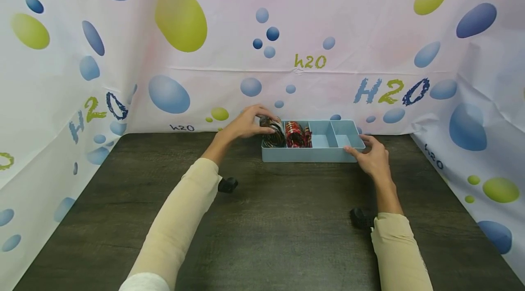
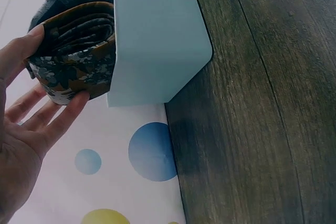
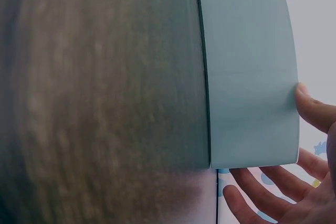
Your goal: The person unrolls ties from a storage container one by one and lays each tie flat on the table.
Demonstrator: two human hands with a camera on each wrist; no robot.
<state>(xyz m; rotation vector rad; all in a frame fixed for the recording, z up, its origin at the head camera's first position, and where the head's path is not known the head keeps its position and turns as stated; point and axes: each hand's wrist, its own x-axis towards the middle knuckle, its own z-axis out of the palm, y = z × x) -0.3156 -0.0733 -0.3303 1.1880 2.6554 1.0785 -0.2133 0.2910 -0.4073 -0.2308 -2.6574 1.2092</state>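
Note:
A pale blue divided storage box [image 1: 308, 155] stands at the back of the table. My left hand [image 1: 248, 123] holds a rolled-up dark floral cloth [image 2: 79, 66] at the box's leftmost compartment, thumb on one side of the roll and fingers on the other. Beside it, a rolled red patterned cloth [image 1: 294, 135] sits in the second compartment. The two compartments on the right show bare bottoms. My right hand [image 1: 374, 158] grips the right end of the box, with the thumb [image 3: 307, 100] at the front rim and the other fingers around the end wall.
The dark wood-grain table [image 1: 287, 227] runs back to a white printed backdrop [image 1: 229, 31], which rises close behind the box and along both sides. Small black devices [image 1: 228, 185] sit at both wrists, below the sleeves' cuffs.

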